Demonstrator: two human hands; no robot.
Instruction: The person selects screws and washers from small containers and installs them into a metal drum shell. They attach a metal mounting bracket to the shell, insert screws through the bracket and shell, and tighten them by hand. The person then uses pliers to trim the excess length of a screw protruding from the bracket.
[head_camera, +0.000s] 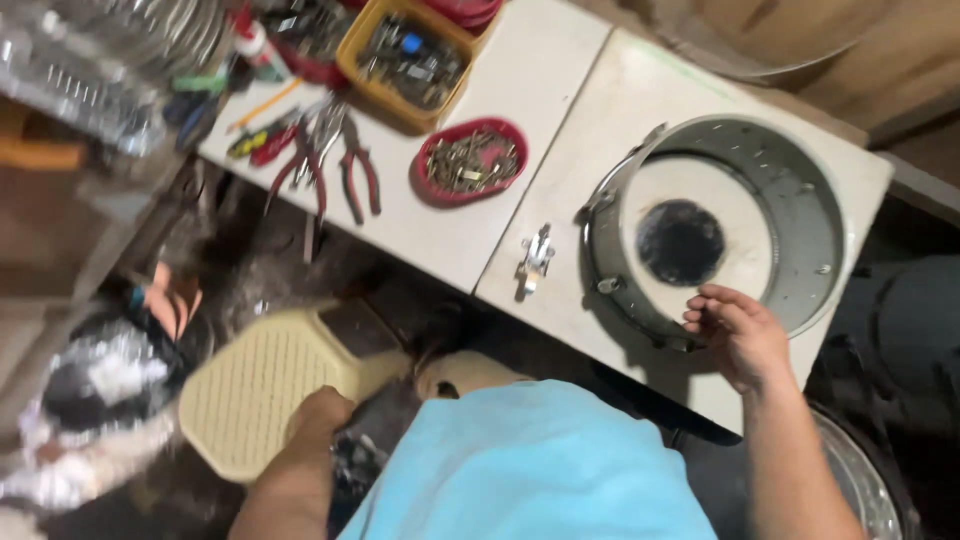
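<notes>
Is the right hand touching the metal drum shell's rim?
Touching. The head view shows the right hand with its fingers curled over the near rim of the metal drum shell, no gap visible.
</notes>
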